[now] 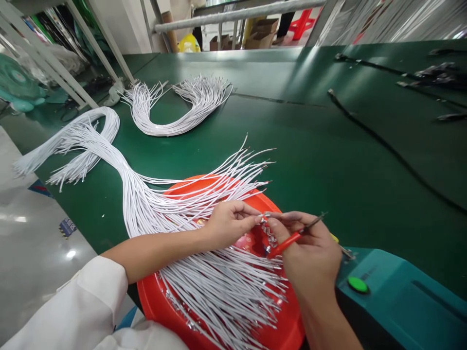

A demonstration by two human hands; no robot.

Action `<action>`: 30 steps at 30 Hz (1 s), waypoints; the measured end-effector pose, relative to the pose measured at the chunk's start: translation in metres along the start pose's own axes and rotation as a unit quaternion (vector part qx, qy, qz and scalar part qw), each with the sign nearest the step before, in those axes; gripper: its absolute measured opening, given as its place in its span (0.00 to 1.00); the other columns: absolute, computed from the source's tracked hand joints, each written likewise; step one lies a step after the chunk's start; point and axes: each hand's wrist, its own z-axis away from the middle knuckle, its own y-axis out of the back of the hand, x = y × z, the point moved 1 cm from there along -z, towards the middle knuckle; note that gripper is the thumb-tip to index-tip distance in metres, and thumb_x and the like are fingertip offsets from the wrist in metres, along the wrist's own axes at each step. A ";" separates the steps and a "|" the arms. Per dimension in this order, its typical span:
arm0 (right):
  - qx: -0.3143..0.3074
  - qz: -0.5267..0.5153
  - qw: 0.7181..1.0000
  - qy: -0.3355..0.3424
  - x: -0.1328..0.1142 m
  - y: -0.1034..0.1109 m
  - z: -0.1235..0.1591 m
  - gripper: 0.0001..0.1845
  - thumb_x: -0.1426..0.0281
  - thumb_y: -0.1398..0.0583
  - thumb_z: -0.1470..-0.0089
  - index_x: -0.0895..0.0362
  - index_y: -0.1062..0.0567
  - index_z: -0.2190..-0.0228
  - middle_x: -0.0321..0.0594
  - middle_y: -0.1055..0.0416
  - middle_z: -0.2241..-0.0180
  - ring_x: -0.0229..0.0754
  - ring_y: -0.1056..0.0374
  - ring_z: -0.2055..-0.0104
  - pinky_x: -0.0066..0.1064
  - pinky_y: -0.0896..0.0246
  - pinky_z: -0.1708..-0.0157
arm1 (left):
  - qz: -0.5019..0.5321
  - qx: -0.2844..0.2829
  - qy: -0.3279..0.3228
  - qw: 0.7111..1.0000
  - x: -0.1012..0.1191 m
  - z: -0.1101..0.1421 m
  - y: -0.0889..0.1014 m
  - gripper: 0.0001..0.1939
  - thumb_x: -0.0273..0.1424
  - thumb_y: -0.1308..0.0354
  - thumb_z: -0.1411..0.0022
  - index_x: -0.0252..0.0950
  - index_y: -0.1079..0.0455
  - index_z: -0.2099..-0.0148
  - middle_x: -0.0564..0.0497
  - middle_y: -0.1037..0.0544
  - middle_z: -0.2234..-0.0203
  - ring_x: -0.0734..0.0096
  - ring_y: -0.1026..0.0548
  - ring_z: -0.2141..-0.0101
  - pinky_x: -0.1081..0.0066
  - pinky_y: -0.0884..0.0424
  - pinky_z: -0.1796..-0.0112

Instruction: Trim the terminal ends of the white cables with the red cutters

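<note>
My left hand [228, 224] is closed in a pinch on the end of a white wire over a red tray [156, 299]. My right hand [310, 250] is closed around a red-handled tool [292, 238], perhaps small scissors or tweezers, whose tip meets the pinched wire end. A big bundle of white wires [175, 199] fans across the tray from the left. A second layer of white wires [226, 287] with foil-wrapped ends lies in the tray under my forearm.
The green bench top [328, 146] holds two more white wire bundles at the back left [182, 109] and far left [78, 141]. A teal machine [397, 296] with a green button [357, 284] sits at the right. Black cables [394, 155] run across the right side.
</note>
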 end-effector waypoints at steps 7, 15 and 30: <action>-0.003 0.083 0.996 0.043 0.006 0.000 0.002 0.10 0.66 0.37 0.55 0.55 0.32 0.72 0.37 0.29 0.72 0.39 0.32 0.70 0.32 0.35 0.68 | -0.116 0.016 -0.048 0.992 -0.006 0.003 -0.001 0.10 0.34 0.41 0.47 0.31 0.28 0.68 0.50 0.25 0.76 0.77 0.29 0.76 0.77 0.34 0.74; -0.038 0.150 0.985 0.072 0.009 0.005 -0.001 0.07 0.67 0.40 0.53 0.54 0.34 0.73 0.39 0.29 0.70 0.41 0.32 0.68 0.32 0.36 0.67 | -0.067 0.002 -0.019 0.998 -0.003 0.006 -0.005 0.10 0.33 0.41 0.47 0.30 0.31 0.68 0.53 0.29 0.80 0.80 0.33 0.79 0.78 0.37 0.77; -0.073 0.193 0.969 0.135 0.009 0.009 -0.009 0.04 0.67 0.43 0.53 0.54 0.32 0.72 0.38 0.28 0.71 0.41 0.31 0.69 0.33 0.36 0.67 | 0.037 -0.101 0.087 0.990 0.004 0.003 -0.004 0.11 0.33 0.37 0.52 0.30 0.32 0.72 0.58 0.32 0.85 0.84 0.37 0.84 0.79 0.41 0.80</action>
